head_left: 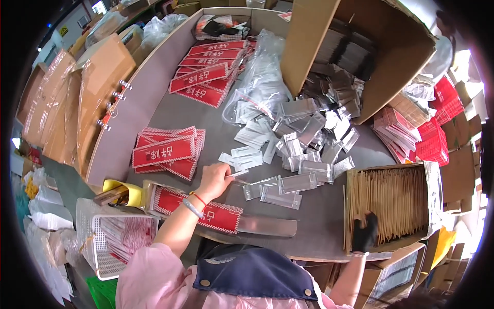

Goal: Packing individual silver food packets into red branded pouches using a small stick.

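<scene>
My left hand (214, 180) reaches over the grey table, its fingers pinched on a small white packet (238, 174). It wears a red string and a pale bangle. Beyond it lies a loose spread of white packets (252, 135). Several clear flat packs with silvery ends (297, 183) lie to the right. My right hand (364, 233), in a black fingerless glove, rests on thin tan pieces (388, 201) packed upright in an open carton (432, 198). Its thumb and fingers look apart. Under my left forearm is a red printed sleeve (218, 216) beside a clear strip (267, 226).
Red sleeves are stacked at left (164, 152) and farther back (206, 74). A clear plastic bag (262, 77) lies beside a tipped cardboard box (309, 41) spilling packs. A white basket (110, 268) and yellow holder (135, 194) stand left. A raised grey edge (139, 85) borders the table.
</scene>
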